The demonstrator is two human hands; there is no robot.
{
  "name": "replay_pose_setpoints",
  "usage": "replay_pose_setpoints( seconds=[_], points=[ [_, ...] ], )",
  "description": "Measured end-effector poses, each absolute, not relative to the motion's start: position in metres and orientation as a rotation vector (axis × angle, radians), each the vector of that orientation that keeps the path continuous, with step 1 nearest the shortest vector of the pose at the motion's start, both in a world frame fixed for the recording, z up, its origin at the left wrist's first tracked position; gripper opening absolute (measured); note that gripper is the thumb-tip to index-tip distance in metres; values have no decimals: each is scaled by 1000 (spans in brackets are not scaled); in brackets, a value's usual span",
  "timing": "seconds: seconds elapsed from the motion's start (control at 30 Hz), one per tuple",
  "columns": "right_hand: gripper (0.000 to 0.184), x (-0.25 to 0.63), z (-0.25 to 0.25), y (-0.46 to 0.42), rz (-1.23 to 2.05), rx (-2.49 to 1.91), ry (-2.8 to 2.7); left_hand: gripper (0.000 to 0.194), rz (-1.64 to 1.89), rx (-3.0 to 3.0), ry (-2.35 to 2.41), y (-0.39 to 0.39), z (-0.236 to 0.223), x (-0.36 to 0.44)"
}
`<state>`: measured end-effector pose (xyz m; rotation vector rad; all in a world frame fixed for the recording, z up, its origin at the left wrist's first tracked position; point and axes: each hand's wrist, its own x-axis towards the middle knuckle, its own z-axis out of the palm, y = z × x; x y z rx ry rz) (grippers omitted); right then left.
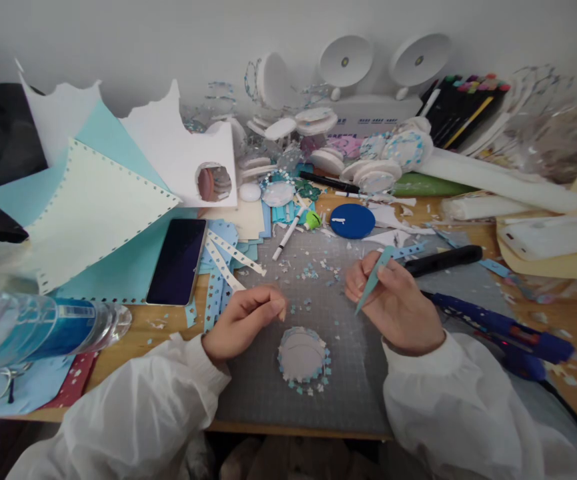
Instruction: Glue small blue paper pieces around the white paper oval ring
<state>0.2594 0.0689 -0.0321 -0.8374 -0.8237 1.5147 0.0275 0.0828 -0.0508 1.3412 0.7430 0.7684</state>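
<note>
My right hand grips a pair of teal tweezers, their point angled down and left over the grey cutting mat. Closed with thumb against fingers, my left hand hovers above the mat's left part; anything in its pinch is too small to make out. Between and below my hands lies a round white disc, its edge ringed with small blue and white star-like paper pieces. More tiny paper pieces are scattered on the mat beyond it.
At left are a phone, punched paper sheets and a water bottle on its side. A blue glue gun and a black-handled tool lie right. Behind sit a blue oval lid, white discs and markers.
</note>
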Motion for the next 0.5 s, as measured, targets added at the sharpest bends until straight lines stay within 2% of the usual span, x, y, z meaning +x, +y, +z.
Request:
replay_pose_setpoints(
  seconds=[0.13,0.2,0.37,0.5],
  points=[
    [27,259,-31,69,1511,-864,-790,46,786,1358,748,83,-52,28],
    [27,259,-31,68,1518,-862,-767,44,823,1408,761,85,-50,29],
    [26,259,-31,68,1520,-843,-804,18,936,1445,764,87,-44,32],
    [25,260,-30,68,1511,-843,-799,12,972,1357,713,86,-46,34]
  ],
)
